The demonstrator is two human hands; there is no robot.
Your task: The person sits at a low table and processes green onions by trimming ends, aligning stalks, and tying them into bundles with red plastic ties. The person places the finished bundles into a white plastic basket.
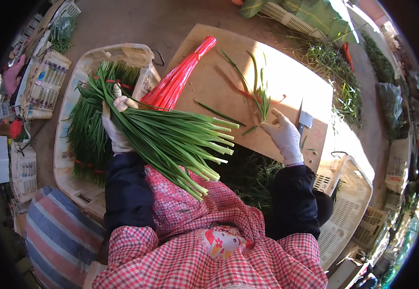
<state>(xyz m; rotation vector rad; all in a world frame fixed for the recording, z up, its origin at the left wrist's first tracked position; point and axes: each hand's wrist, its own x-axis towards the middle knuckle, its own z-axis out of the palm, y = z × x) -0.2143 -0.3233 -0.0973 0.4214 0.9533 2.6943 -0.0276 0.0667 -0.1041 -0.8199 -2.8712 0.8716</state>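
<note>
A bunch of long flat-leaved greens, likely garlic chives [166, 137], rests across my gloved left hand [117, 119]. My fingers curl round its leafy part, and the pale cut ends fan out to the right. Over the wooden board [209, 72], my gloved right hand [281, 135] has its thumb and fingers apart. A small tuft of green leaves [262, 97] ends close by those fingertips; whether they touch it is unclear. To the right of that hand lies a knife [305, 117]. A sheaf of red ties [184, 77], bound near its far end, lies on the board's left part.
At left, a white plastic crate [81, 68] holds bundled greens [90, 123] with red ties. Another crate [350, 202] stands at right. Loose leaves [339, 83] cover the floor beyond the board. A striped sack [61, 234] sits at lower left. Dark trimmings [251, 177] lie below the board.
</note>
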